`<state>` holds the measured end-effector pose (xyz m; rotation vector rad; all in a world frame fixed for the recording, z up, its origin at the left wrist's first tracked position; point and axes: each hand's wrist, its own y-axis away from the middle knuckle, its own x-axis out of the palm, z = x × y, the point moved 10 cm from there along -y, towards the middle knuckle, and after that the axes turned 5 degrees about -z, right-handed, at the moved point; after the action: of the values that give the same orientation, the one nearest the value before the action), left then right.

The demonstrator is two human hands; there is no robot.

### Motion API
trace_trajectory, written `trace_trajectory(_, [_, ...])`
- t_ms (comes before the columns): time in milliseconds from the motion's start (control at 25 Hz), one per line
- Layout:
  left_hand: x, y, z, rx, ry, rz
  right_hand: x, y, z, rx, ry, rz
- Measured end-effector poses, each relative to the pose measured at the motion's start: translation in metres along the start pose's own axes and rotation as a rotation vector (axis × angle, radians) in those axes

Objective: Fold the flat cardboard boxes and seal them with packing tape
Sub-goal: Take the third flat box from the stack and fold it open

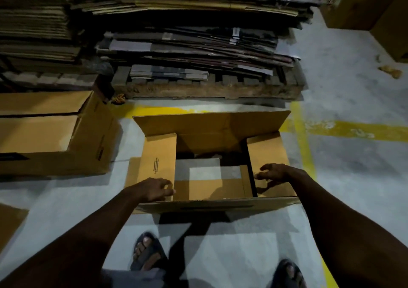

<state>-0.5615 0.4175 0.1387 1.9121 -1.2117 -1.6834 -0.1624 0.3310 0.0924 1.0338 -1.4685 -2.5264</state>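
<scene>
View from a head-worn camera, looking down at a grey concrete floor in a dim warehouse. An opened-up cardboard box (216, 206) stood on the floor just in front of the person's sandalled feet (148, 252), within reach of both arms. Its far long flap (209, 122) leaned outward, away from the person, probably so the two short flaps could be turned in first. The left end flap (157, 157) and the right end flap (268, 153) both lay folded inward over the opening, with a wide gap between them showing the shadowed inside of the box.

The left hand (154, 189) sat at the near inner corner of the left end flap, fingers curled over its edge and gripping it, apparently to keep it down. The right hand (273, 173) hovered just above the right end flap with fingers spread and loosely bent, holding nothing; its shadow fell on the cardboard beneath.

To the left sat another assembled box (50, 133). Behind, stacks of flat cardboard (187, 45) rested on a wooden pallet (209, 90). A yellow floor line (302, 137) ran alongside. No packing tape was visible.
</scene>
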Motion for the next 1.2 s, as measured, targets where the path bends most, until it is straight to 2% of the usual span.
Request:
trace_trajectory(120, [-0.022, 0.005, -0.013, 0.036, 0.085, -0.109, -0.015, 0.016, 0.019, -0.093, 0.009, -0.079])
trace_trajectory(200, [-0.032, 0.013, -0.032, 0.099, 0.129, -0.088, -0.029, 0.038, 0.039, -0.184, 0.194, -0.11])
trace_trajectory(280, [-0.028, 0.026, -0.055, 0.175, 0.122, 0.004, -0.027, 0.065, 0.055, -0.259, 0.325, -0.004])
trace_trajectory(400, [0.001, 0.043, -0.066, 0.233, -0.119, 0.133, -0.007, 0.113, 0.051, -0.24, 0.336, 0.237])
trace_trajectory(480, [0.007, 0.039, -0.069, 0.254, -0.249, 0.005, 0.008, 0.127, 0.034, -0.205, 0.426, 0.271])
trace_trajectory(560, [-0.005, 0.039, -0.071, 0.21, -0.249, -0.177, 0.0, 0.117, 0.028, -0.254, 0.575, 0.057])
trace_trajectory(680, [-0.04, 0.046, -0.068, 0.16, -0.329, -0.492, -0.026, 0.11, 0.039, -0.316, 0.726, -0.396])
trace_trajectory(760, [-0.056, 0.041, -0.05, 0.006, -0.437, -0.605, -0.028, 0.104, 0.046, -0.328, 0.812, -0.533])
trace_trajectory(840, [-0.062, 0.029, -0.021, -0.206, -0.4, -0.618, -0.026, 0.092, 0.051, -0.301, 0.818, -0.58])
trace_trajectory(920, [-0.052, 0.015, 0.008, -0.406, -0.159, -0.55, -0.024, 0.075, 0.05, -0.262, 0.777, -0.572])
trace_trajectory(1000, [-0.025, -0.001, 0.03, -0.53, 0.125, -0.474, -0.022, 0.055, 0.048, -0.21, 0.704, -0.542])
trace_trajectory(1080, [0.007, -0.017, 0.039, -0.533, 0.232, -0.441, -0.024, 0.042, 0.045, -0.153, 0.645, -0.539])
trace_trajectory(1200, [0.032, -0.028, 0.044, -0.504, 0.127, -0.444, -0.027, 0.027, 0.046, -0.1, 0.666, -0.577])
